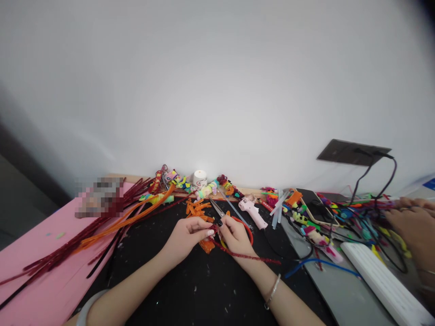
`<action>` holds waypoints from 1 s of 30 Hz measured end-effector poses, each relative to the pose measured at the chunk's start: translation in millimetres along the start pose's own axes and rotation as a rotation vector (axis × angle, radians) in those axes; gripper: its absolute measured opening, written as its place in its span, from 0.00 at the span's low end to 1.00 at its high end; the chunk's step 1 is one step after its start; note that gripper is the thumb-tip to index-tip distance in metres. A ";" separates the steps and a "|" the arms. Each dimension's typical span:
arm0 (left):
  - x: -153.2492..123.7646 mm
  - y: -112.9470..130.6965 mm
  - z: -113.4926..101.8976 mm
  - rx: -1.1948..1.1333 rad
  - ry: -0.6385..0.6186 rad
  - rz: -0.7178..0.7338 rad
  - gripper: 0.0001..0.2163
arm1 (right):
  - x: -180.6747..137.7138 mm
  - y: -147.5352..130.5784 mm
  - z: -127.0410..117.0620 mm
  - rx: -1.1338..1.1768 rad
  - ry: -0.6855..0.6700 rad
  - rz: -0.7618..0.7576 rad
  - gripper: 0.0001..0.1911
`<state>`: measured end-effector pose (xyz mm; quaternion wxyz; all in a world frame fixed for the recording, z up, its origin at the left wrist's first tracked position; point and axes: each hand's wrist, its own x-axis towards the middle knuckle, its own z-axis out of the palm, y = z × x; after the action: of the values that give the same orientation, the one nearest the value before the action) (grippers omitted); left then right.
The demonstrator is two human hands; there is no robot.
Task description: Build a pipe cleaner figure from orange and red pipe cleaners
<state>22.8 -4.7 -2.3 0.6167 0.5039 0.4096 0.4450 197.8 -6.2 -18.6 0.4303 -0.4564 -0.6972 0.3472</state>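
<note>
- Head view: the left hand (192,232), in the middle of the scene, has its thumb and forefinger pinched together on a small bunched part of a dark red fuzzy stem (256,258).
- The right hand (236,236) meets it there, thumb and forefinger closed on the same bunched part, so the two hands nearly touch.
- The stem's loose end runs right from the fingers, past the near side of the right hand, above the black mat (163,285).
- Just beyond the hands lie scissors (217,208), blades pointing far and left, red handle partly hidden by the right hand.
- Short orange fuzzy pieces (197,209) are heaped at the far side of the left hand; another orange piece (206,246) shows between the wrists.
- Right of the scissors lies a pale pink glue gun (252,212), and farther right are translucent sticks (279,206).
- A white cup (200,179) stands at the far edge near the wall, with colourful fuzzy figures on both sides.
- On the left, long dark red stems (64,246) and orange stems (127,222) stretch across a pink sheet (44,240), beside a pixelated, unreadable object (100,198).
- On the right are a blue stem (324,262), a white power strip (384,283) and, at the edge, another person's hand (408,226); its grip cannot be told.
</note>
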 end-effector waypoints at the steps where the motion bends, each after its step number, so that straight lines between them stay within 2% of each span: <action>1: 0.0 0.2 0.1 0.003 0.003 0.000 0.07 | 0.1 -0.7 -0.1 -0.016 -0.003 -0.002 0.13; 5: 1.1 -0.4 -0.6 -0.025 0.040 0.023 0.09 | -0.6 -1.2 0.8 -0.017 -0.014 0.015 0.09; 8: 2.3 -0.5 -1.9 -0.078 0.117 0.051 0.12 | -2.7 -3.9 2.4 0.057 -0.053 0.029 0.02; 12: 2.0 1.0 -3.2 -0.113 0.179 0.055 0.15 | -5.4 -10.1 5.3 0.141 -0.140 0.051 0.14; 14: 1.1 1.2 -2.9 -0.111 0.171 0.058 0.15 | -5.3 -11.5 6.1 0.177 -0.139 0.091 0.12; 17: 0.4 -0.6 -1.7 -0.078 0.138 0.077 0.15 | -3.6 -10.8 5.6 0.203 -0.107 0.120 0.03; 21: 2.1 -4.5 -2.5 -0.030 0.086 0.099 0.12 | -2.7 -7.8 3.5 0.187 -0.102 0.127 0.11; 26: 3.8 -5.5 -6.1 0.050 0.012 0.137 0.08 | -3.5 -0.1 3.1 0.208 -0.043 0.130 0.13; 30: 3.0 -5.5 -6.5 0.084 0.023 0.153 0.12 | -3.0 7.8 3.6 0.246 0.004 0.132 0.13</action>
<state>18.3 -0.6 -8.9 0.5546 0.5540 0.3953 0.4788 197.7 -6.7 -27.7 0.4605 -0.4458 -0.6168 0.4568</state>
